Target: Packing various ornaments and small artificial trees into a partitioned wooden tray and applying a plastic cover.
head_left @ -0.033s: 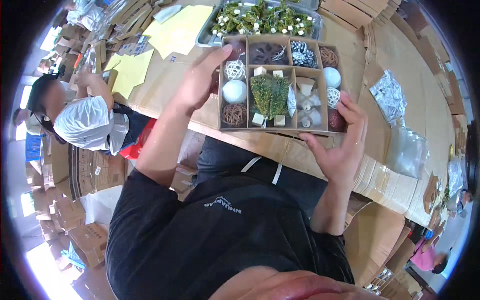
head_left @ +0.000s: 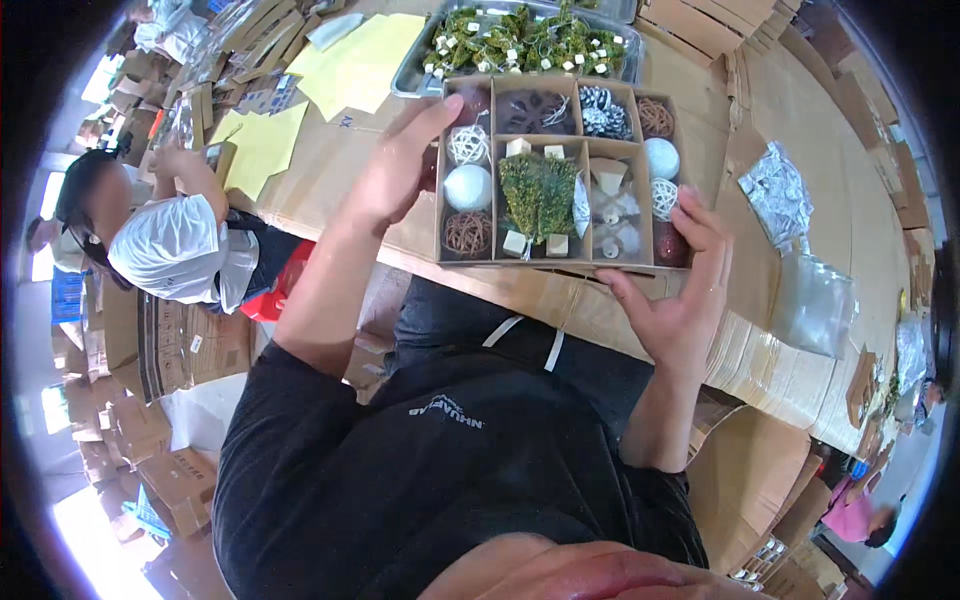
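Observation:
Both hands hold a divided cardboard box [head_left: 545, 264] of ornaments over the table edge. My left hand [head_left: 400, 155] grips its left side, thumb on the upper corner. My right hand [head_left: 690, 290] clasps the lower right corner, fingers on the side and thumb below. Two green moss trees [head_left: 538, 195] with pale wooden blocks fill the middle compartment. The left column has a white wicker ball [head_left: 468, 145], a white ball [head_left: 467, 187] and a brown wicker ball [head_left: 466, 233]. Along the top lie a dark flower-like ornament [head_left: 532, 110] and a white-tipped pinecone [head_left: 604, 112]. Pale ornaments [head_left: 614, 215] sit right of the trees.
Behind the box, a metal tray [head_left: 404, 82] holds several green trees. Yellow paper sheets [head_left: 360, 60] lie left of it; silver wrapping [head_left: 777, 195] and a clear plastic bag [head_left: 815, 305] lie at right. One person [head_left: 165, 240] works at left; another in pink [head_left: 850, 512] is far right.
The box has shifted very slightly toward me. Both hands keep their hold on it.

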